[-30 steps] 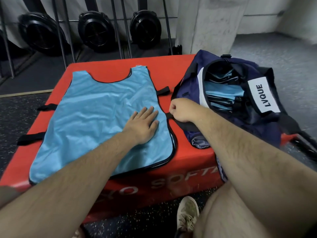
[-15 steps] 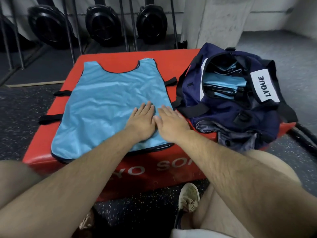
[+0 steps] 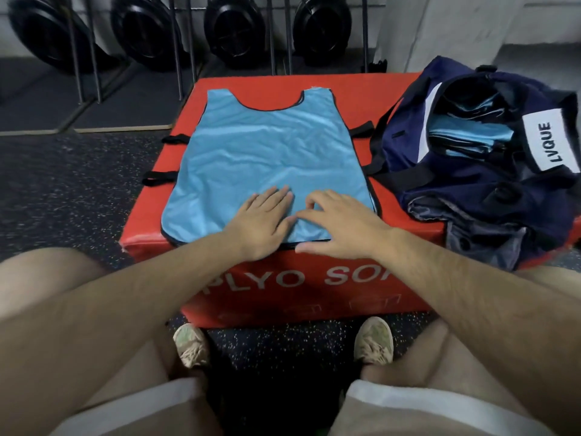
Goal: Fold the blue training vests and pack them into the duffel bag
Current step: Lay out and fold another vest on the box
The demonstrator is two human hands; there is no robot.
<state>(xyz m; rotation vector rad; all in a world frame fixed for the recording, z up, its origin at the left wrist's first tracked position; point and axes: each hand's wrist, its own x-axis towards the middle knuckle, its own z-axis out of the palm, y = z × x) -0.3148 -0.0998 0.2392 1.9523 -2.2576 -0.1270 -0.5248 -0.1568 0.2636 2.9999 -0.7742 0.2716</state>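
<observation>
Leaving the side strap it was pinching a second ago, the right hand (image 3: 338,225) is now settling onto the blue vest (image 3: 267,146), close beside the left hand (image 3: 262,220), both over the near edge of the red box (image 3: 393,89).

At the box's left side, two black straps (image 3: 160,177) are sticking out from under the vest. The vest is lying flat and unfolded across the box's top, neckline toward the far edge. The left hand is pressing the cloth down with its fingers straight and together. The right hand is resting on the hem with its fingers loosely bent and the thumb spread; no fabric is caught in them that I can make out. On the box's right end, the duffel bag (image 3: 471,196) is sitting unzipped, with folded vests (image 3: 465,136) already showing inside.

To my eye the smoothing is finishing and the first fold is about to begin.
</observation>
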